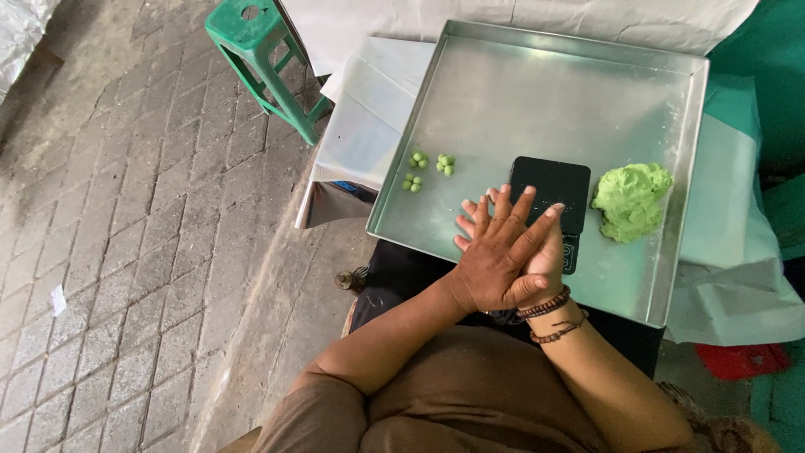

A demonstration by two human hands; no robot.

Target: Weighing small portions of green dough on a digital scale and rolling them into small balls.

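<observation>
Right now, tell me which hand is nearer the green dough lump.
Right. The right hand lies under the left, on the side toward the green dough lump. The left hand presses flat on top, farther from it.

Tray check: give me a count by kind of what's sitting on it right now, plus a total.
On the metal tray:
Clusters of small green balls: 3
Large green dough lump: 1
Black scale: 1
Total: 5
The left hand lies flat over the right hand; anything between the palms is hidden.
</observation>
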